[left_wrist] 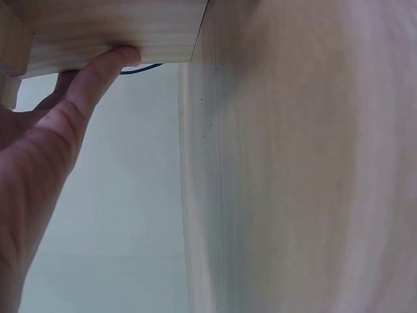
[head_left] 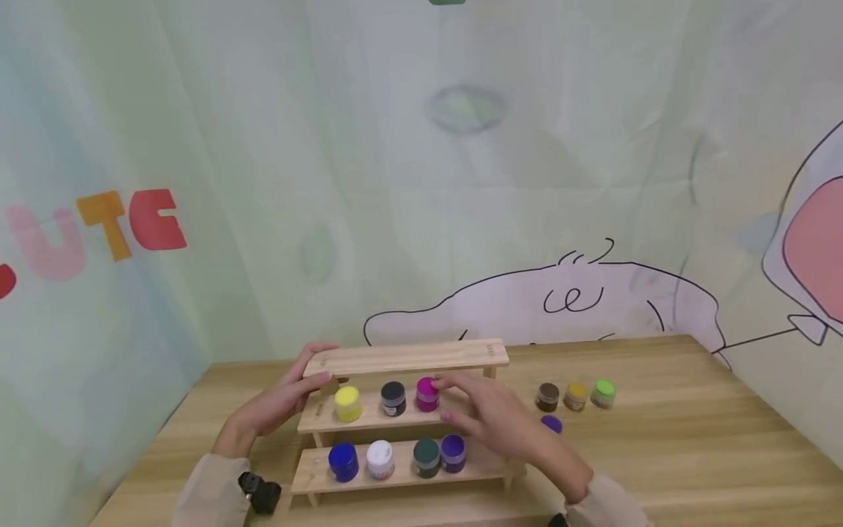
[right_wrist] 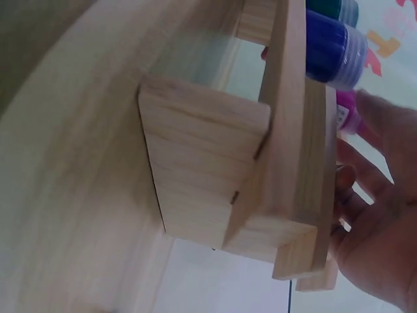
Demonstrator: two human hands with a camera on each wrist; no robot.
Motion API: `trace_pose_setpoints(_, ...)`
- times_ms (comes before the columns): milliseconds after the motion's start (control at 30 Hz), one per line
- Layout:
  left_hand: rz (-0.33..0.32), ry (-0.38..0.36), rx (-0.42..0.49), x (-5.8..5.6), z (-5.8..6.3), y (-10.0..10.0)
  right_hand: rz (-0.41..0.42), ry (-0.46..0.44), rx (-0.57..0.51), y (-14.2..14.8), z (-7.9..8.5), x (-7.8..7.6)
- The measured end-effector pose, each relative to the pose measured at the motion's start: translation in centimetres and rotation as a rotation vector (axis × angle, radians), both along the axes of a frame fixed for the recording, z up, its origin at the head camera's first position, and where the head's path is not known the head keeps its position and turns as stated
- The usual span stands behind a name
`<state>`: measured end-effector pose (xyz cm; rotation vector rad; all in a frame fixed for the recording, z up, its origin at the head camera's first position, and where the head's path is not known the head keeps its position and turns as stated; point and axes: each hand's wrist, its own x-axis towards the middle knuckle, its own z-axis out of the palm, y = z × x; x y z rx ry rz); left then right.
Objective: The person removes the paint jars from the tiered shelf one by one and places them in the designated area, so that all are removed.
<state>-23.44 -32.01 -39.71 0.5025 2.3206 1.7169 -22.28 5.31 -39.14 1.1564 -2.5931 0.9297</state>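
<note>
A three-step wooden rack (head_left: 402, 359) stands on the wooden table (head_left: 691, 446). Its top step is bare. The middle step carries a yellow jar (head_left: 347, 403), a black jar (head_left: 393, 397) and a magenta jar (head_left: 427, 394). On the bottom step stand blue (head_left: 343, 462), white (head_left: 380, 459), dark green (head_left: 426, 457) and purple (head_left: 453, 452) jars. My left hand (head_left: 309, 377) pinches the top step's left end, thumb against the wood (left_wrist: 98, 72). My right hand (head_left: 461, 399) reaches in from the right, its straight fingertips touching the magenta jar (right_wrist: 345, 112).
Brown (head_left: 547, 397), ochre (head_left: 576, 396) and green (head_left: 603, 392) jars stand in a row on the table right of the rack, with another purple jar (head_left: 552, 423) partly hidden behind my right wrist. A printed cloth backdrop hangs close behind the table.
</note>
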Motion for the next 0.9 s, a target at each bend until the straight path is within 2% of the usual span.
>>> trace_pose_setpoints(133,-0.010,0.012,0.008,-0.2,0.4,-0.1,-0.052,0.033,-0.072,-0.5,0.3,-0.2)
trace_pose_setpoints(333,-0.013,0.014,0.009,0.1,0.8,-0.2,-0.051,0.049,-0.109,-1.2,0.1,-0.4)
trace_pose_setpoints(567,0.004,-0.009,0.006,0.2,0.5,-0.1,-0.059,0.052,-0.128,-1.8,-0.3,-0.4)
trace_pose_setpoints(900,-0.006,-0.024,0.013,0.1,0.2,0.1,-0.070,0.085,-0.195,-2.4,-0.6,-0.4)
